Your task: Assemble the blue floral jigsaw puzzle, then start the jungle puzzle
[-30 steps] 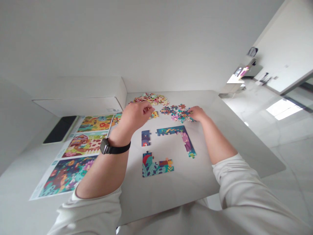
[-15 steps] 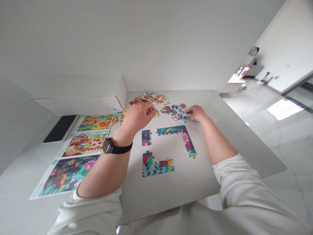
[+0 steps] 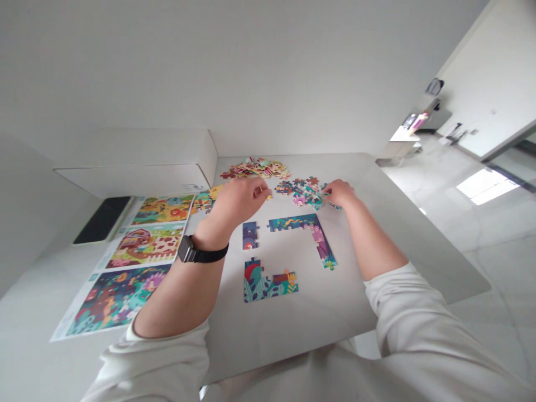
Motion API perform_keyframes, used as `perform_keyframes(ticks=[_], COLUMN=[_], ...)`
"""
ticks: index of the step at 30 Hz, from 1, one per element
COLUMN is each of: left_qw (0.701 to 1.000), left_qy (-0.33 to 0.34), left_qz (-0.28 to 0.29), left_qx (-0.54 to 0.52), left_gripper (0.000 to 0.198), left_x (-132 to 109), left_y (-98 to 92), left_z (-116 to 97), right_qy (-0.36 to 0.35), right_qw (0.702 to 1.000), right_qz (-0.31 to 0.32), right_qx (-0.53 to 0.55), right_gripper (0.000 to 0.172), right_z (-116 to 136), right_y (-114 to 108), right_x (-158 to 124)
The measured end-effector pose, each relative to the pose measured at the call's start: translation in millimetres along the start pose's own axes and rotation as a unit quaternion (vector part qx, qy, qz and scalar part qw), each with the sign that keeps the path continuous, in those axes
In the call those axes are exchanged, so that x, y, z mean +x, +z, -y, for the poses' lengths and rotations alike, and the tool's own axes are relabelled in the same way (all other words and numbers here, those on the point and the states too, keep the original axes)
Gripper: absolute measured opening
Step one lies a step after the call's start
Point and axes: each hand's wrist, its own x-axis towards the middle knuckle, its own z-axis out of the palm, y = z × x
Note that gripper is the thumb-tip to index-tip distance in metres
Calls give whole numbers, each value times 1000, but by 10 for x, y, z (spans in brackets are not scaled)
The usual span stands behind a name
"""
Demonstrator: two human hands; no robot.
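Note:
My right hand is at the right edge of a pile of teal, purple and brown puzzle pieces, fingertips pinched on a small puzzle piece. My left hand, with a black watch on its wrist, hovers curled beside yellow puzzle pieces. Whether anything is in its fingers is hidden. Nearer me lie joined sections: a blue and purple corner strip, a small dark blue section, and a leafy corner section with red and teal.
A further heap of red and cream pieces lies by the wall. On the left are a sheet with three printed pictures, a dark phone and a long white box. The table's right edge drops to the floor.
The dark blue piece at my right fingertips no longer shows; a paler one is there now. My left hand has shifted very slightly, and the joined sections stay put.

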Motion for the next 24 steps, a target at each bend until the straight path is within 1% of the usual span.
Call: perform_keyframes(ticks=[2,4,8,11,15,18,22,24], left_qw=[1000,1000,1000,1000,1000,1000,999,999], left_qy=[1,4,10,12,13,15,27,36], left_qz=[4,6,9,11,13,12,18,19], left_qx=[-1,-4,-5,-5,-9,-10,-17,-24], left_gripper=[26,26,27,29,28,26,26,26], left_x=[4,6,3,1,4,7,9,12], left_y=[14,21,16,11,20,36,85,127], left_z=[6,6,-7,-16,-11,-3,12,29], right_qy=[-5,-44,-134,-166,-176,-190,-238,-247], right_qw=[1000,999,990,985,983,981,969,966], right_qz=[-13,-15,8,24,31,26,-10,-24], right_qx=[9,29,46,38,34,42,69,77], right_gripper=[35,37,56,62,56,51,41,40], right_z=[1,19,81,98,77,75,148,218], right_y=[12,32,60,63,57,67,135,184], right_x=[1,5,12,16,27,38,43,31])
